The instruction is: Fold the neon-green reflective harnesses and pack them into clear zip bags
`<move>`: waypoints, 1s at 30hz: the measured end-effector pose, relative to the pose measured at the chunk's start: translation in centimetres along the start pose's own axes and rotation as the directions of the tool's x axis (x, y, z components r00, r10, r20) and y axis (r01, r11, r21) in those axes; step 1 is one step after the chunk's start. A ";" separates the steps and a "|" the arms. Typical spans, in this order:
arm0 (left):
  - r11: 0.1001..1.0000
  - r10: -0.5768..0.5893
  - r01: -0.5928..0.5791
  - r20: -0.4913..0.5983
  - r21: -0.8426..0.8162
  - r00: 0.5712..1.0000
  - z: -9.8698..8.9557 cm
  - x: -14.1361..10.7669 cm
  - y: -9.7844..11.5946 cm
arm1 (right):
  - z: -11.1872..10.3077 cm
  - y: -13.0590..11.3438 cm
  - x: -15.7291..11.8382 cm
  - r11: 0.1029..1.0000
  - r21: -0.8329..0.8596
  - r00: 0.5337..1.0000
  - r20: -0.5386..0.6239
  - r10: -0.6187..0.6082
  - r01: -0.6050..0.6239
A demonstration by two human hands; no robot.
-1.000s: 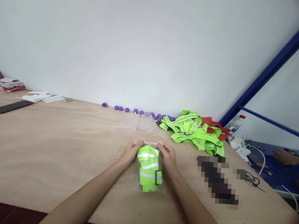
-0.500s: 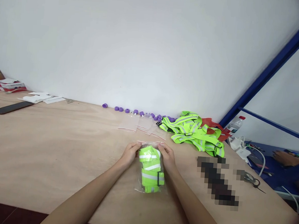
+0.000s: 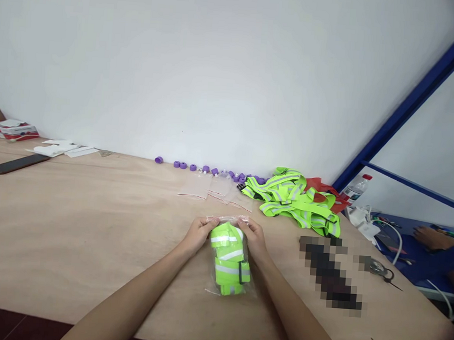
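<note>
A clear zip-lock bag (image 3: 210,290) holds a folded neon-yellow reflective strap (image 3: 229,253) with silver stripes and a dark buckle piece. My left hand (image 3: 200,234) pinches the bag's top edge at its left corner. At the right corner my right hand (image 3: 254,237) pinches the same edge, thumb on top. The red-lined seal runs between both thumbs. Beyond the hands lie flat, see-through zip-lock bags (image 3: 195,185). To their right is a tangled heap of neon-yellow reflective straps (image 3: 293,200) with black buckles.
Several purple caps (image 3: 206,169) line the wall. A red bag (image 3: 324,192) and a bottle (image 3: 355,190) stand behind the heap. At right lie a blurred-out dark object (image 3: 330,275) and a round item (image 3: 378,267). Another person's hand (image 3: 432,238) shows beyond the blue frame.
Both thumbs have shifted slightly inward along the bag's top edge. The bag stays in nearly the same place, its lower end a touch nearer me.
</note>
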State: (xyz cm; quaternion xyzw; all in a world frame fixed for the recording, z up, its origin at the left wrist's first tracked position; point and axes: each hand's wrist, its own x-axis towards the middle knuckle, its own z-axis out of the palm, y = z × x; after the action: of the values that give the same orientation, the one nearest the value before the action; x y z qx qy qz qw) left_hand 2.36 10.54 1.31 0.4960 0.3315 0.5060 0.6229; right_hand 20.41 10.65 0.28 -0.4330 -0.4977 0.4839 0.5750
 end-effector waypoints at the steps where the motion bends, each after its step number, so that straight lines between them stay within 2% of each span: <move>1: 1.000 0.002 -0.002 -0.004 0.009 1.000 0.0 0.0 0.0 | 0.0 0.1 0.0 1.000 0.008 1.000 0.000 0.005 -0.005; 5: 1.000 -0.009 0.009 0.009 0.016 1.000 0.0 -0.1 0.0 | 0.3 0.2 -0.1 1.000 -0.008 1.000 0.020 -0.008 0.009; 10: 0.995 -0.087 0.086 0.011 0.048 0.996 -0.1 -0.2 -0.3 | 0.4 -0.1 -0.4 0.999 -0.036 0.997 0.075 -0.029 0.032; 14: 0.992 -0.053 0.049 0.032 0.117 0.998 -0.2 -0.2 -0.1 | 0.4 -0.2 -0.3 0.999 -0.052 0.998 0.067 0.003 0.000; 21: 0.986 -0.020 0.012 0.043 0.169 0.999 0.1 -0.1 -0.1 | 0.2 -0.3 -0.2 0.996 -0.089 0.987 0.162 0.017 -0.002; 27: 0.996 -0.015 0.015 0.003 0.087 1.000 0.3 0.1 -0.4 | 0.5 -0.3 -0.3 0.996 -0.087 0.987 0.162 0.005 0.010; 30: 0.998 -0.050 0.050 -0.020 0.032 0.999 0.4 0.1 -0.5 | 0.7 -0.2 -0.2 0.997 -0.077 0.987 0.158 0.005 0.008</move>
State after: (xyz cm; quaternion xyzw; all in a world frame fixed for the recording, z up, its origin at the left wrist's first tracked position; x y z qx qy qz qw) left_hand 2.91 10.56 0.91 0.4926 0.3579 0.4897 0.6240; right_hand 19.73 10.40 0.57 -0.4149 -0.5605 0.4965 0.5169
